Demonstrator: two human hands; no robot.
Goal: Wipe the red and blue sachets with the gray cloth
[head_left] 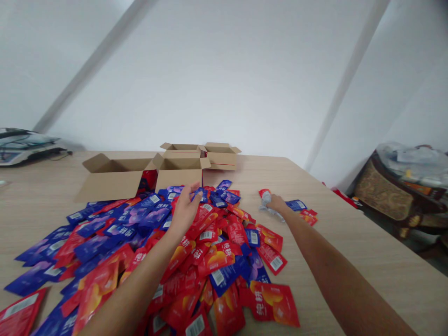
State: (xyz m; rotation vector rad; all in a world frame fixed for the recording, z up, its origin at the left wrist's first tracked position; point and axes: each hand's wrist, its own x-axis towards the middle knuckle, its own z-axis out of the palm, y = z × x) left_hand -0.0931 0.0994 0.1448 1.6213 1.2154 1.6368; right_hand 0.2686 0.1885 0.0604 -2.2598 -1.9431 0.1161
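Observation:
A big heap of red sachets [219, 256] and blue sachets [157, 214] covers the table in front of me. Over its far side, my left hand [185, 210] pinches a blue sachet [200, 193] between thumb and fingers. My right hand [277, 205] is right of the heap, closed on a crumpled clear plastic bag [266, 200]; its fingertips are partly hidden. Just beyond that bag shows a red sachet [264, 192]. To the right of the hand lie a blue sachet [296, 205] and some red ones [308, 216].
Behind the heap stand open cardboard boxes: a wide one [112, 184] at left, one [178, 176] in the middle, two smaller [220, 161] farther back. A scale-like device [28, 147] sits far left. Past the table's right edge is a patterned chair [385, 186] with plastic-wrapped items.

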